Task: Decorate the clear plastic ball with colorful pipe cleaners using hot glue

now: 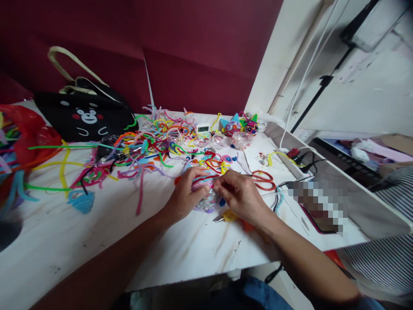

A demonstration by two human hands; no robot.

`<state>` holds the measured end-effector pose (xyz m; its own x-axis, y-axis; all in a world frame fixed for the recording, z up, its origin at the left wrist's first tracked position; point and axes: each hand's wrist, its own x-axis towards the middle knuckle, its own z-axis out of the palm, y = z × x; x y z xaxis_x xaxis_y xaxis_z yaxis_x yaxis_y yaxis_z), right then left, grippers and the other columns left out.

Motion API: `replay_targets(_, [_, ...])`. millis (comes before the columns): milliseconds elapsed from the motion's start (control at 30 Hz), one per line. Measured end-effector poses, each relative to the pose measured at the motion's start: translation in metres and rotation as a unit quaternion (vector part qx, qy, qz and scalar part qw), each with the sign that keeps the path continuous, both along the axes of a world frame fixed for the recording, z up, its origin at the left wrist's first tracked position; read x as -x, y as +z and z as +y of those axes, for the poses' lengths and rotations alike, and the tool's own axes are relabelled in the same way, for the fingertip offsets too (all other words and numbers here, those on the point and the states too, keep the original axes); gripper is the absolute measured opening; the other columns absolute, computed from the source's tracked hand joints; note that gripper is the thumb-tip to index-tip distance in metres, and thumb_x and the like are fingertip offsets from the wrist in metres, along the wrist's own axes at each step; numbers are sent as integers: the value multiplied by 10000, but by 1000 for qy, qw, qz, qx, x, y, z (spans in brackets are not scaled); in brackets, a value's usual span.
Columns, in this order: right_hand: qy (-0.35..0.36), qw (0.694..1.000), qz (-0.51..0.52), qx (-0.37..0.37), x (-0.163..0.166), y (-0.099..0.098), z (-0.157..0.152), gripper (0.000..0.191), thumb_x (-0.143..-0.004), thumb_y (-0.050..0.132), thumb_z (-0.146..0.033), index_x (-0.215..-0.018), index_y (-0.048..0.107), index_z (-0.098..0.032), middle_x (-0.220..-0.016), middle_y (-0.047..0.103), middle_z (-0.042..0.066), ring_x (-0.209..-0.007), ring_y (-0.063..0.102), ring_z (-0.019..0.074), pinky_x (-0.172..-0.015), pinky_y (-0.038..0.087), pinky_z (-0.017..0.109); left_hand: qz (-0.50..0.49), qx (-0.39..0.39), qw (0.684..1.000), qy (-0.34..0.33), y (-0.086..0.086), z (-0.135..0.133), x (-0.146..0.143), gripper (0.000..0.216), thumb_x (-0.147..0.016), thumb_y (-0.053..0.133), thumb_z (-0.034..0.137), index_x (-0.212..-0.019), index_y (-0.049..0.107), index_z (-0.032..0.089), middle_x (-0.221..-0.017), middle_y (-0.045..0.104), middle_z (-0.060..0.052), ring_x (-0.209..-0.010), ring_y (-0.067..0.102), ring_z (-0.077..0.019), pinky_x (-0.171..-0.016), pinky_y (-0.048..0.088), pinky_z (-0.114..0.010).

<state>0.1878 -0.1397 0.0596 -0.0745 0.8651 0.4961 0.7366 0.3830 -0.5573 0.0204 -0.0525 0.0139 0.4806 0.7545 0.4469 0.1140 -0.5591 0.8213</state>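
A round ball, partly wrapped in pink, red and blue pipe cleaners, rests on the white table in front of me. Its lower part looks clear, with coloured bits inside. My left hand grips its left side, fingers curved over the top and thumb on the near face. My right hand is closed in a pinch against the ball's right side; what lies between those fingertips is too small to make out. Just below the right hand, a yellow glue gun with a metal nozzle lies partly hidden by the wrist.
Orange-handled scissors lie right of my hands, near a phone. Loose pipe cleaners heap behind. Clear balls, a small clock and a black bag stand at the back. A power strip with cables sits right.
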Motion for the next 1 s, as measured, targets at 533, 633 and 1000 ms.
replay_targets(533, [18,999,30,22,-9,0,-4,71,-877,653,-107,-877,712,-145,-794,685,52,-718,608,151,-658,444,258,21,-5,998,59,9,-7,-5,248,-703,569,236,-949,573,199,-1155,673,-105,-1155,636,-279,-1037,498,-467])
replay_targets(633, [-4,996,74,55,-18,-5,-8,101,-868,676,-168,-953,728,-153,-826,713,55,-701,615,148,-638,450,259,23,15,998,57,10,-8,-6,260,-722,585,271,-972,578,201,-1199,663,-112,-1172,625,-283,-1038,491,-476])
replay_targets(1000, [-21,963,223,148,-29,-18,-1,149,-815,698,-280,-815,750,-140,-692,708,27,-612,589,122,-576,414,227,30,27,997,59,12,-8,-7,267,-708,591,267,-966,585,196,-1172,671,-105,-1165,620,-278,-1034,483,-458])
